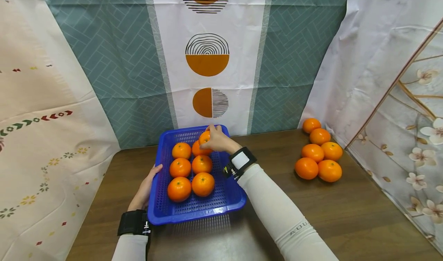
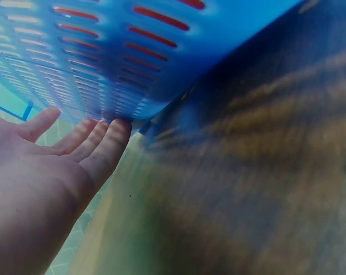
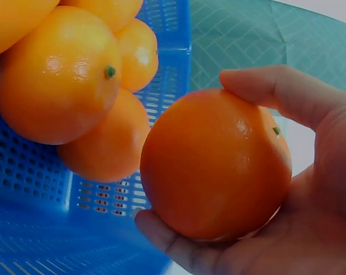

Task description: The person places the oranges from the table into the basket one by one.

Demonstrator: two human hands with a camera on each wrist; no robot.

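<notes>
My right hand (image 1: pixel 221 141) grips an orange (image 3: pixel 216 166) between thumb and fingers, over the far part of a blue plastic basket (image 1: pixel 197 215). In the right wrist view the held orange appears beside other oranges (image 3: pixel 55 74) in the basket, with its green stem spot towards the palm. Inside the basket, several oranges sit in two rows, among them a near-left orange (image 1: pixel 179 189). At the basket's left side is my left hand (image 1: pixel 147 188). Its fingers (image 2: pixel 107 149) are nearly straight, their tips against the slotted wall in the left wrist view.
On the right of the wooden table (image 1: pixel 273 168), a loose group of several oranges (image 1: pixel 306 168) lies near the floral cloth (image 1: pixel 408 157). A patterned cloth (image 1: pixel 290 68) hangs behind the basket, and a cream cloth (image 1: pixel 52 138) hangs at the left.
</notes>
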